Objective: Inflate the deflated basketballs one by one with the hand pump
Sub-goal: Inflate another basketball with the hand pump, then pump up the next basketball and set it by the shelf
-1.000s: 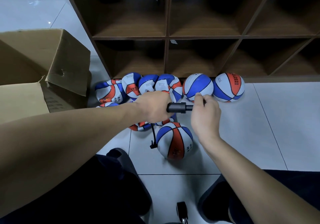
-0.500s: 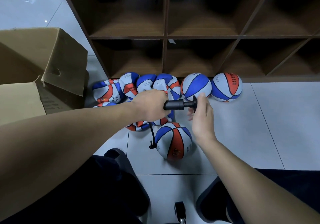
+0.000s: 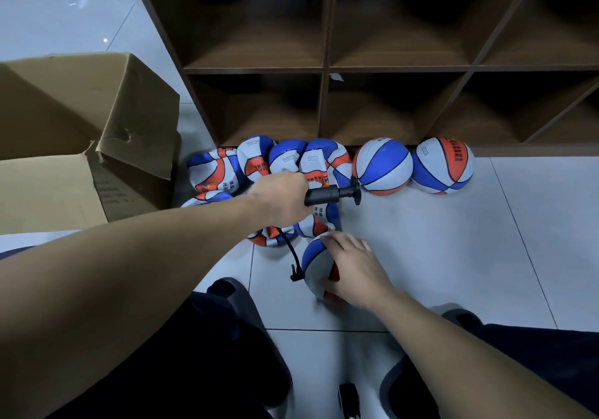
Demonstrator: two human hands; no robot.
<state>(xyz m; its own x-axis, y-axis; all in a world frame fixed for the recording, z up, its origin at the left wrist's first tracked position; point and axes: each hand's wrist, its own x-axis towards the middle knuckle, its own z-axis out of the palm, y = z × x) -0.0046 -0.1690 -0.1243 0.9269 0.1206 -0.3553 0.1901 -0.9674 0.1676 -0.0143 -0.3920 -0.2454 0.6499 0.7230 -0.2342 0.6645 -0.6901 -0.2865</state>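
Here, cardboard box (image 3: 81, 120) open, left hand (image 3: 282, 201) gripping pump (image 3: 330, 195) — right hand (image 3: 351, 269) fingers spread over basketball (image 3: 312, 266).

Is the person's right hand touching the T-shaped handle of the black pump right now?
Apart. The head view shows the right hand resting on the blue, white and orange basketball on the floor, with bare tile between it and the black hand pump's handle.

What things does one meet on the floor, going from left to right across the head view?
cardboard box → crumpled deflated basketballs → hand pump in the left hand → two round basketballs by the shelf.
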